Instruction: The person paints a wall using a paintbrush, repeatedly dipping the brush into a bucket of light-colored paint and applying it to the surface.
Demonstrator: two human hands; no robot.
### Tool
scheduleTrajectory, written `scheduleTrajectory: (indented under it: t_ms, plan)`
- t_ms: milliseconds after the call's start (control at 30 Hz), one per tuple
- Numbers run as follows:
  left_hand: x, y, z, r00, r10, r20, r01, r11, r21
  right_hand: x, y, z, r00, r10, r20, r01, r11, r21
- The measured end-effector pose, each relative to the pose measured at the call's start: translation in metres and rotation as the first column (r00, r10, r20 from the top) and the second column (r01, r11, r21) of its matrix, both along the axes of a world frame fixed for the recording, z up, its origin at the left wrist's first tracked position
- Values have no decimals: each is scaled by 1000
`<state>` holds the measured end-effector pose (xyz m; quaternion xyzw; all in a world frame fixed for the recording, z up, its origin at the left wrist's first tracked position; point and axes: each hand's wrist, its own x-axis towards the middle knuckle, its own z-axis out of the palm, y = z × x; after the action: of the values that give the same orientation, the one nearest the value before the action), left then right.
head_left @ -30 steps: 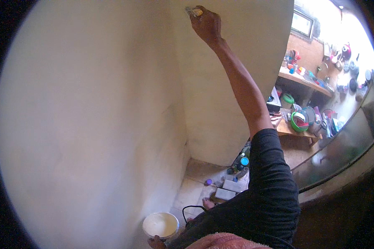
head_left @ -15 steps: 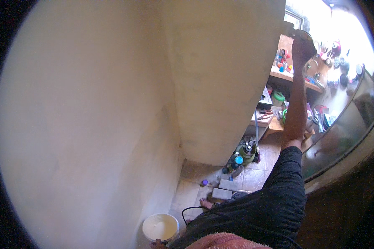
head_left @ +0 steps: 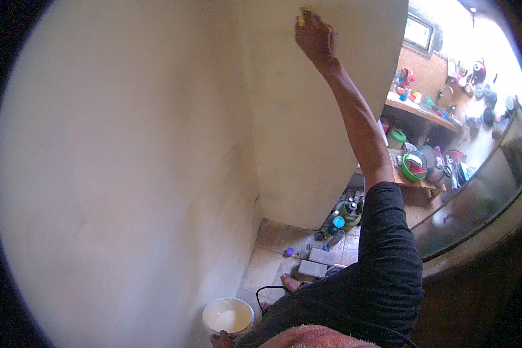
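High on the cream wall (head_left: 307, 133) ahead, my right hand (head_left: 316, 37) is closed around a small tool. Only a yellowish bit of the tool (head_left: 301, 21) shows at my fingers; the rest is hidden, so its kind is unclear. My right arm is stretched up, its hand close to the wall surface. Low at the bottom, my left hand (head_left: 222, 339) grips the near rim of a white bucket (head_left: 205, 317). Pale cream liquid (head_left: 229, 318), which looks like paint, lies inside the bucket.
Grey blocks (head_left: 313, 268), a purple cap (head_left: 288, 252) and several bottles (head_left: 339, 222) stand on the tiled floor near my foot. Past the wall's right edge are a low table with a green basket (head_left: 413, 167) and a kitchen counter (head_left: 414, 107). A curved glass panel (head_left: 475, 197) stands at right.
My right hand has swept left from the wall's right edge onto its face, still closed. The left hand and bucket keep nearly the same place. The view has shifted slightly.
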<state>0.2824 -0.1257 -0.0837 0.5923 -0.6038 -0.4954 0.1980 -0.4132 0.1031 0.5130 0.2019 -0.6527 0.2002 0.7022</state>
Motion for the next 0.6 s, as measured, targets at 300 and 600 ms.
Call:
scheduleTrajectory:
  t_ms: [300, 600]
  plan:
    - [-70, 30, 99, 964, 19, -264, -29, 999, -34, 93, -47, -61, 866, 405, 293, -380, 914, -139]
    - [-129, 20, 120, 878, -246, -410, 300, 951, 71, 178, -4, -230, 175, 853, 492, -582, 493, -647]
